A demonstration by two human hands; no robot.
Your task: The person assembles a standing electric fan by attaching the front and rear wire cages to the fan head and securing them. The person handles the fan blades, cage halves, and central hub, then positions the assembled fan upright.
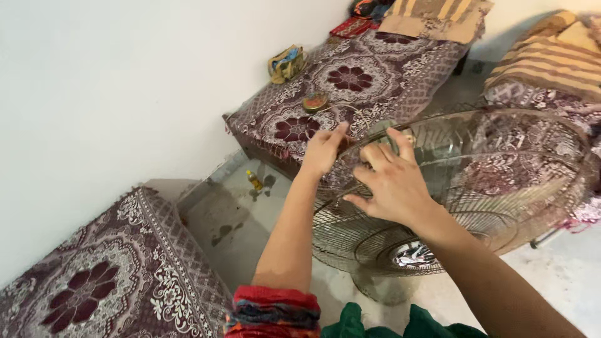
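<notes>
Both hands are up on the rim of a round wire fan guard, a pale metal cage with fine radial spokes that stands on the floor with its face tilted toward the ceiling. The left hand is at the far left edge of the rim, fingers curled down over the wire in what looks like a pinch, though I cannot tell how firmly it grips. The right hand sits just beside it, a little nearer and to the right, fingers spread and bent, fingertips pressing on the spokes and outer ring; it is not closed round anything I can make out.

Most of the guard lies to the right of the hands, its shiny hub low and near, so they work only the far-left arc of the circle. The left hand is the nearer one to the rim's edge. Both forearms reach forward and upward from the near side, the left wearing a bunched red and multicoloured sleeve.

Behind them runs a maroon patterned mattress cover along the white wall, and a small yellow bottle stands on the grey floor.
</notes>
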